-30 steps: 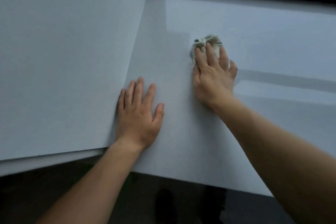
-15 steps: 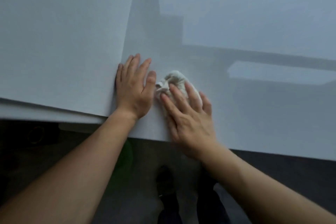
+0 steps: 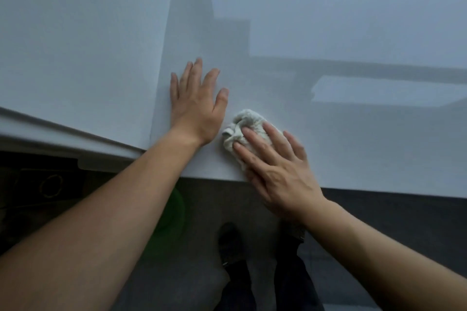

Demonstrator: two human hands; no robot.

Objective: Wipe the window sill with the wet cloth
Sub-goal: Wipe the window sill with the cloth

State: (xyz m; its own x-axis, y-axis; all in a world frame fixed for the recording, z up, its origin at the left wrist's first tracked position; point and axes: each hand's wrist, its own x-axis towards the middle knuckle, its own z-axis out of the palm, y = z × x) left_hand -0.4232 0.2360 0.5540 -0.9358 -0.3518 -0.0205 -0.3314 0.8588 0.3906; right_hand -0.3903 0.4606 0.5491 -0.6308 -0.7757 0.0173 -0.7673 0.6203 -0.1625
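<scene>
The right hand (image 3: pixel 275 171) is down flat on the wet cloth (image 3: pixel 249 121), its fingers (image 3: pixel 255 144) laid fairly straight across the bunched white fabric and pressing it onto the window sill (image 3: pixel 353 146). It is not a clenched grip, more a palm-and-fingers press. The wrist hangs out past the sill's front edge. The left hand (image 3: pixel 197 111) lies spread and flat on the sill, holding nothing, with its little finger along the seam where the side wall (image 3: pixel 75 45) meets the sill at the left end. It looks like a bracing hand.

The cloth sits close to the front edge, near the front-left corner, just beside the heel of the left hand and barely apart from it. It is a crumpled lump with no clear long axis, and the free part pokes out ahead of the right fingertips toward the left hand.

Here is what matters: the cloth is boxed in on its left by the bracing hand, so the open run of sill lies to the right and toward the back edge. The right hand is the one to carry it there. Below the front edge, dark floor (image 3: pixel 202 209) and a shoe (image 3: pixel 230 240) show.
</scene>
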